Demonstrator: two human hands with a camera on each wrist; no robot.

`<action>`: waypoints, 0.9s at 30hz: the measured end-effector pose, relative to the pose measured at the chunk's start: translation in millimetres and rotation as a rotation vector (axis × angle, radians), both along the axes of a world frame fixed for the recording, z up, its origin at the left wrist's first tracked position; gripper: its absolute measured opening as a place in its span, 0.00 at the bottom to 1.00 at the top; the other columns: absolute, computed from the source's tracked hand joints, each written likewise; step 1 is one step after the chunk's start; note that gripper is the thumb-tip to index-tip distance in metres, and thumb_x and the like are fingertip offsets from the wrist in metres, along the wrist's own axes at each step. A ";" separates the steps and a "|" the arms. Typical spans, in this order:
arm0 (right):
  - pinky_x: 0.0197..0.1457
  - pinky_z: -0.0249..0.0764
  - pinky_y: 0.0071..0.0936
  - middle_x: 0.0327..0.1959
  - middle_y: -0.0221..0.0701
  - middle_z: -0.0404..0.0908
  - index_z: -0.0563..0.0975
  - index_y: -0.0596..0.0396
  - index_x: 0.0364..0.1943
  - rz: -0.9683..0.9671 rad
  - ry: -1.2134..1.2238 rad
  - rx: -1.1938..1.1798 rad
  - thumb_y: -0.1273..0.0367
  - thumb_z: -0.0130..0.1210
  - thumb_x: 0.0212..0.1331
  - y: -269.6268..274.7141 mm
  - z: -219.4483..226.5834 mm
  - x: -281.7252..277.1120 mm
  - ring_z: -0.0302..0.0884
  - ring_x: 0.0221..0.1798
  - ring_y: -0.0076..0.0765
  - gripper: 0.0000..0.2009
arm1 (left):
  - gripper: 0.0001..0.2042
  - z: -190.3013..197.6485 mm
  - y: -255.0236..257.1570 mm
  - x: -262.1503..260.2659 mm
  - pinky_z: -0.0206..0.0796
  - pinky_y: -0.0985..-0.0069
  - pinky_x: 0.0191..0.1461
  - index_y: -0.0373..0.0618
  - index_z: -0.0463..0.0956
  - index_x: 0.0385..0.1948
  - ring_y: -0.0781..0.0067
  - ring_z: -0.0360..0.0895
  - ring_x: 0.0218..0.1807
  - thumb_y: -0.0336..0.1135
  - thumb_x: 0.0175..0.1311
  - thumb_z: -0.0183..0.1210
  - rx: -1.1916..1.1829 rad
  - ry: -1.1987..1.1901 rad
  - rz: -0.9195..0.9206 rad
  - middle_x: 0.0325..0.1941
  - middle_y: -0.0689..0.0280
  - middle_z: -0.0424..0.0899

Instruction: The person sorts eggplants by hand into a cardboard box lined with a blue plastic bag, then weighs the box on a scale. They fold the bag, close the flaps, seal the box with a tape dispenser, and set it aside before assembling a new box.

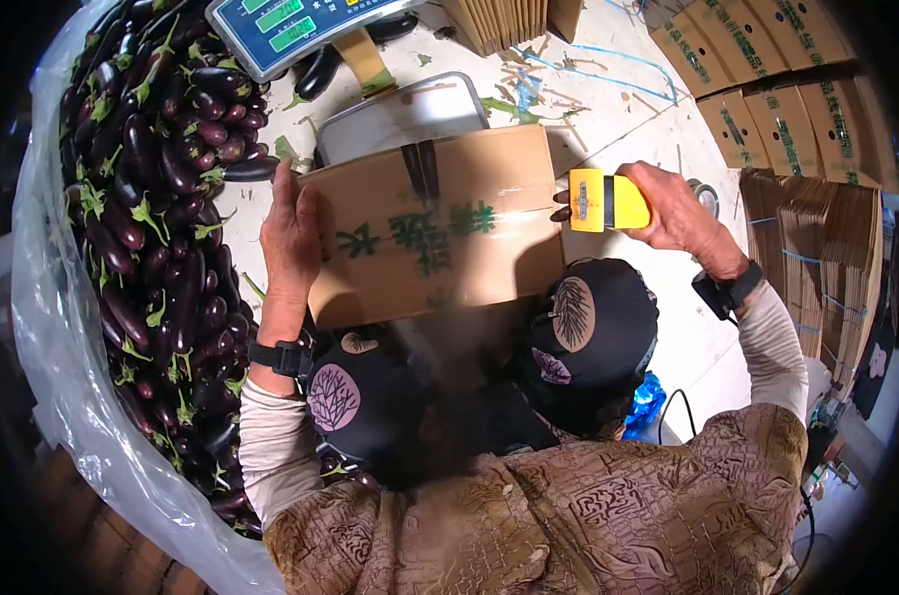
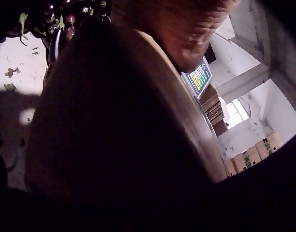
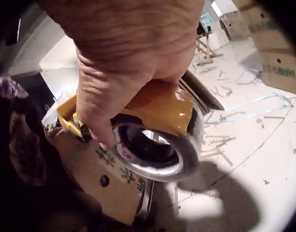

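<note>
A cardboard box (image 1: 440, 218) with green printed characters lies in front of the knees, in the middle of the head view. My left hand (image 1: 293, 238) rests against the box's left end, its fingers extended along that side. In the left wrist view, the left hand (image 2: 177, 29) sits over the edge of the dark, shaded box (image 2: 114, 121). My right hand (image 1: 668, 208) grips a yellow tape dispenser (image 1: 608, 201) just off the box's right end. The right wrist view shows a large tape roll (image 3: 155, 150) in the dispenser under the right hand (image 3: 123, 58).
A heap of eggplants (image 1: 162, 228) in a clear plastic liner (image 1: 63, 327) fills the left. Behind the box are a scale platform (image 1: 410, 114) and its display (image 1: 291, 25). Printed boxes (image 1: 786, 129) and flattened cardboard (image 1: 816, 248) are stacked right; scraps litter the floor.
</note>
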State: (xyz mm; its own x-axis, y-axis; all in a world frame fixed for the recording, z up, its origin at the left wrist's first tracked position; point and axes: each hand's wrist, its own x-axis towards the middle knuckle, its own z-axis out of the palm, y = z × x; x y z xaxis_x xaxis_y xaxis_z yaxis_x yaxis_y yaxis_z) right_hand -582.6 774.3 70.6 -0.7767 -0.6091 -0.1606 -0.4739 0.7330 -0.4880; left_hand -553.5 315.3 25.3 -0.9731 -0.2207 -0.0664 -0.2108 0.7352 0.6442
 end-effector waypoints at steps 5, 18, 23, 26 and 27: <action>0.49 0.76 0.42 0.41 0.43 0.77 0.68 0.55 0.49 -0.097 -0.165 -0.226 0.62 0.68 0.50 -11.1 -60.9 7.9 0.79 0.45 0.56 0.26 | 0.26 2.1 -0.9 -0.3 0.71 0.57 0.46 0.50 0.54 0.71 0.40 0.81 0.42 0.46 0.75 0.44 -0.014 -0.041 0.022 0.51 0.44 0.80; 0.48 0.75 0.45 0.43 0.46 0.75 0.67 0.56 0.50 -0.127 -0.105 -0.099 0.58 0.66 0.51 60.2 -132.4 17.0 0.76 0.47 0.59 0.28 | 0.27 3.1 3.6 1.2 0.64 0.65 0.30 0.49 0.54 0.71 0.63 0.71 0.21 0.49 0.74 0.44 -0.166 0.062 -0.047 0.19 0.57 0.72; 0.49 0.74 0.47 0.43 0.47 0.75 0.65 0.56 0.52 -0.134 -0.063 -0.027 0.61 0.63 0.52 99.0 -167.2 27.3 0.76 0.47 0.60 0.26 | 0.26 16.1 13.1 0.0 0.64 0.65 0.60 0.48 0.56 0.70 0.49 0.76 0.54 0.48 0.75 0.42 -0.112 -0.066 0.021 0.58 0.44 0.75; 0.48 0.75 0.46 0.40 0.52 0.74 0.63 0.58 0.51 -0.127 -0.059 0.179 0.69 0.62 0.46 81.4 -152.7 32.1 0.76 0.45 0.63 0.27 | 0.26 10.2 11.3 -0.2 0.63 0.65 0.62 0.47 0.56 0.70 0.50 0.75 0.58 0.49 0.75 0.41 -0.106 -0.072 0.020 0.60 0.45 0.74; 0.46 0.76 0.47 0.40 0.51 0.75 0.63 0.57 0.51 -0.131 -0.082 0.247 0.72 0.62 0.44 59.9 -135.3 29.8 0.78 0.42 0.62 0.28 | 0.26 10.5 13.6 0.4 0.63 0.65 0.62 0.47 0.56 0.70 0.50 0.75 0.58 0.49 0.75 0.41 -0.101 -0.078 0.010 0.60 0.45 0.74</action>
